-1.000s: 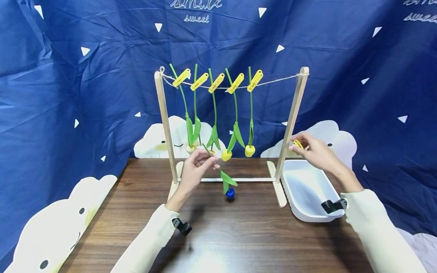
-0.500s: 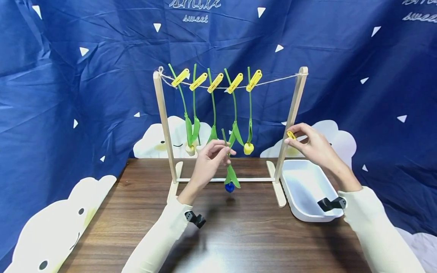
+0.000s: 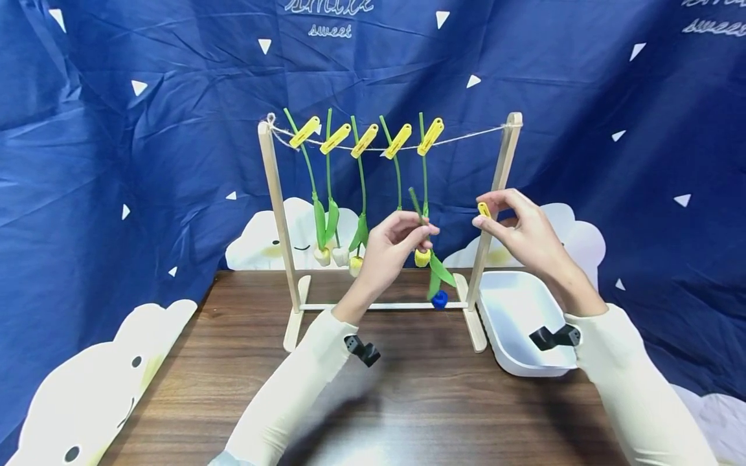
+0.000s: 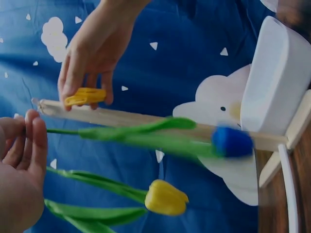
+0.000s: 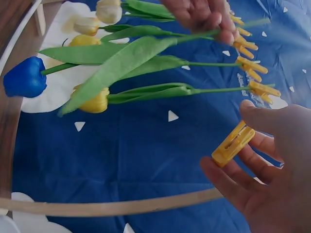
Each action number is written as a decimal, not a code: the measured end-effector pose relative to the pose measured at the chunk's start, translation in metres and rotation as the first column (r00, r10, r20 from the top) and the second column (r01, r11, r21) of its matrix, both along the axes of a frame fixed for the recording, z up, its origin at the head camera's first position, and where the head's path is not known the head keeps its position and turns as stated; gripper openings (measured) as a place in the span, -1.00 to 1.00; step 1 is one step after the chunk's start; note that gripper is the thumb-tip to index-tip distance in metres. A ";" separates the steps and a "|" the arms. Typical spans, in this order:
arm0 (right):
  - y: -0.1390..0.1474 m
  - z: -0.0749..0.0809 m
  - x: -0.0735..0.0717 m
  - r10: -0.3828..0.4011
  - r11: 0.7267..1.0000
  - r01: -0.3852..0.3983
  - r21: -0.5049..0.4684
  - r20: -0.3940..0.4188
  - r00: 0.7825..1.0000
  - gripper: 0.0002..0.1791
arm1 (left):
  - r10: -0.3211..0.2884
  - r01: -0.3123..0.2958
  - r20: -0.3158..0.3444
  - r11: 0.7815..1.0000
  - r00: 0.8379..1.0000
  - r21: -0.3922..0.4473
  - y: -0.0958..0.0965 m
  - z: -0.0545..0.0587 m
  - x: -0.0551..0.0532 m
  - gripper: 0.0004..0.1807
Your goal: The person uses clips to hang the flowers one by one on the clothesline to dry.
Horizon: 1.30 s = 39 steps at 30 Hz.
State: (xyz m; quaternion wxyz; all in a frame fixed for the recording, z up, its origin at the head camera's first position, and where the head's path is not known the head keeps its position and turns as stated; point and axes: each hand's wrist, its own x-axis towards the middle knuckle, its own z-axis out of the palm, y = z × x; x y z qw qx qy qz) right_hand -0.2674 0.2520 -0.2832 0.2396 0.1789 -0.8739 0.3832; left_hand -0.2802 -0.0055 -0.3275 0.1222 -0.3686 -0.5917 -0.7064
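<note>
My left hand [image 3: 399,244] pinches the stem of a blue artificial tulip [image 3: 440,299], which hangs head down in front of the rack. In the right wrist view its green leaves overlap a yellow tulip [image 5: 92,101] behind. Beside the rack's right post, my right hand [image 3: 519,223] holds a yellow clothespin [image 5: 233,144] between thumb and fingers. Several tulips hang upside down from a twine line [image 3: 466,138], each held by a yellow clothespin [image 3: 430,137]. Their heads are white or yellow, and my left hand hides part of this row.
A wooden rack with a right post [image 3: 499,175] and a low white crossbar [image 3: 384,306] stands on the brown table [image 3: 454,401]. To its right sits a white plastic basin [image 3: 513,323]. Behind hangs a blue curtain [image 3: 175,162] with clouds and triangles.
My left hand has moved right and up, carrying the blue tulip toward the right end of the row. My right hand has risen and shifted left with the clothespin.
</note>
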 end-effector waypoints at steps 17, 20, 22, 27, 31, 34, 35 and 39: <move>-0.021 0.052 -0.011 0.076 0.959 -0.128 -0.252 -0.208 0.975 -0.69 | 0.051 -0.046 0.083 0.997 0.995 -0.057 0.049 0.044 -0.024 -0.73; -0.024 0.063 -0.016 0.128 0.913 -0.203 -0.354 -0.225 0.966 -0.72 | 0.110 -0.102 0.098 0.992 0.989 -0.080 0.054 0.051 -0.027 -0.74; -0.025 0.069 -0.020 0.166 0.863 -0.261 -0.432 -0.245 0.955 -0.74 | 0.151 -0.142 0.098 0.986 0.984 -0.093 0.057 0.056 -0.030 -0.74; -0.030 0.085 -0.031 0.132 0.797 -0.271 -0.540 -0.282 0.950 -0.79 | 0.222 -0.211 0.093 0.971 0.971 -0.114 0.064 0.066 -0.036 -0.76; -0.033 0.096 -0.038 0.115 0.744 -0.265 -0.613 -0.274 0.955 -0.84 | 0.258 -0.247 0.083 0.961 0.963 -0.126 0.069 0.070 -0.039 -0.76; -0.036 0.102 -0.043 0.156 0.662 -0.299 -0.687 -0.263 0.952 -0.86 | 0.274 -0.262 0.082 0.956 0.958 -0.130 0.073 0.073 -0.040 -0.76; -0.037 0.104 -0.044 0.166 0.639 -0.303 -0.707 -0.258 0.952 -0.86 | 0.277 -0.266 0.082 0.955 0.957 -0.131 0.074 0.073 -0.040 -0.75; -0.040 0.111 -0.048 0.183 0.560 -0.300 -0.772 -0.238 0.954 -0.85 | 0.287 -0.274 0.097 0.953 0.953 -0.131 0.078 0.076 -0.041 -0.74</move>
